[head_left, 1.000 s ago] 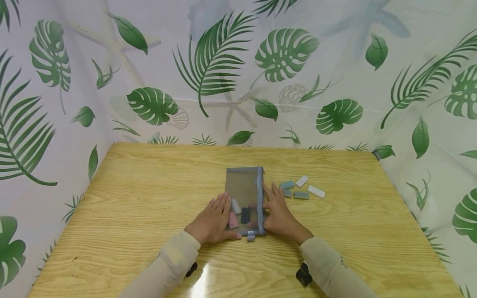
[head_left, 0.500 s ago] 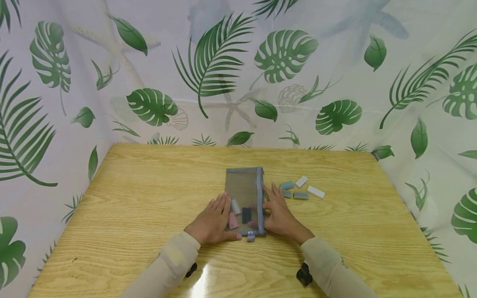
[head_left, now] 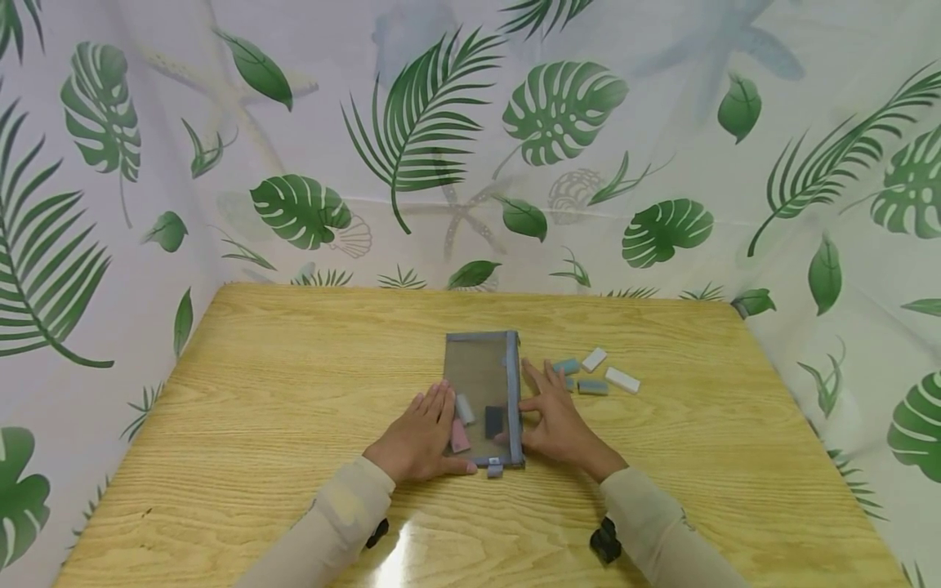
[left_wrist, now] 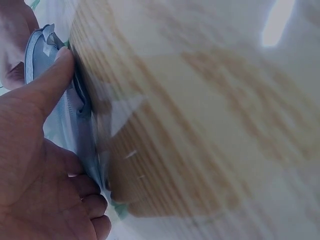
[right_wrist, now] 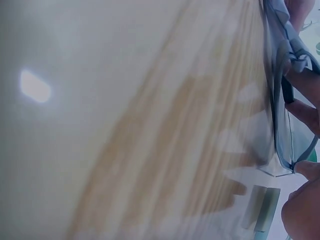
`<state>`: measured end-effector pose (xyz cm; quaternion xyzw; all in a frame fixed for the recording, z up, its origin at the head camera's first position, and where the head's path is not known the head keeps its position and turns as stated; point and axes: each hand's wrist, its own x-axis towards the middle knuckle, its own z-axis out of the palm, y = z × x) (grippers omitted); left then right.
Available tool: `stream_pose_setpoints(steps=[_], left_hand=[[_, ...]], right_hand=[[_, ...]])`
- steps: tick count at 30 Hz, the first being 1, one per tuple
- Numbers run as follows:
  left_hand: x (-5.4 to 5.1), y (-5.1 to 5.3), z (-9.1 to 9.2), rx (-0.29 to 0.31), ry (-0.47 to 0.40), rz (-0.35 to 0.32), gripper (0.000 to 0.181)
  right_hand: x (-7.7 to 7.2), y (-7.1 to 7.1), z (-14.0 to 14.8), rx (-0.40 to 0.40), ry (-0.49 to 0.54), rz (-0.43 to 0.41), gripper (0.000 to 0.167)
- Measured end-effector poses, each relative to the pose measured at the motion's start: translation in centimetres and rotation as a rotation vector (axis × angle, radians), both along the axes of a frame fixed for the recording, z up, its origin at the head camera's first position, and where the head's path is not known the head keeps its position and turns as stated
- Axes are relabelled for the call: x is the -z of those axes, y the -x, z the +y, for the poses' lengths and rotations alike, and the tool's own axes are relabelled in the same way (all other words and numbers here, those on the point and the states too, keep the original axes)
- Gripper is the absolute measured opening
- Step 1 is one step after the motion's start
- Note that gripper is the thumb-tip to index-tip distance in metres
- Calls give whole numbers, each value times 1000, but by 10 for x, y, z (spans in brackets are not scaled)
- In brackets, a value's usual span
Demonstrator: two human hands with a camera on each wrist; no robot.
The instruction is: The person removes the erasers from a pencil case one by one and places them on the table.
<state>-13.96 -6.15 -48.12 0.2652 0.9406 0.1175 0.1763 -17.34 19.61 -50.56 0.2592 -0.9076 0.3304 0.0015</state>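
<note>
A grey mesh zip pouch (head_left: 478, 359) lies on the table. Through the mesh show a dark eraser (head_left: 494, 420), a pink one (head_left: 459, 438) and a pale grey one (head_left: 465, 410). My left hand (head_left: 417, 433) rests flat on the pouch's left side, its thumb (left_wrist: 57, 70) on the near corner. At the zip side, my right hand (head_left: 562, 429) reaches with thumb and a finger into the pouch mouth. In the right wrist view the mouth gapes, and these pinch the dark eraser (right_wrist: 287, 91) inside.
Right of the pouch lie several small blocks: a teal one (head_left: 566, 367), a grey-green one (head_left: 593, 387) and two white ones, the nearer white block (head_left: 622, 380) farthest right. Another is partly behind my right fingers. A leaf-patterned cloth (head_left: 456, 147) stands behind the wooden table (head_left: 309, 351).
Inside the pouch the dark eraser has shifted right toward the zip, along with my right hand, which moved slightly right. My left hand has stayed put.
</note>
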Motion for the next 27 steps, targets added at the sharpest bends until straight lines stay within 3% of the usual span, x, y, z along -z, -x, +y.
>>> stream_pose_setpoints(steps=[8, 18, 27], left_hand=[[-1, 0, 0, 5, 8, -3, 108], [1, 0, 0, 6, 12, 2, 108], [-1, -1, 1, 3, 5, -1, 108]], right_hand=[[-3, 0, 7, 24, -5, -3, 49], [-2, 4, 19, 30, 4, -4, 37], [-9, 5, 31, 72, -9, 8, 45]])
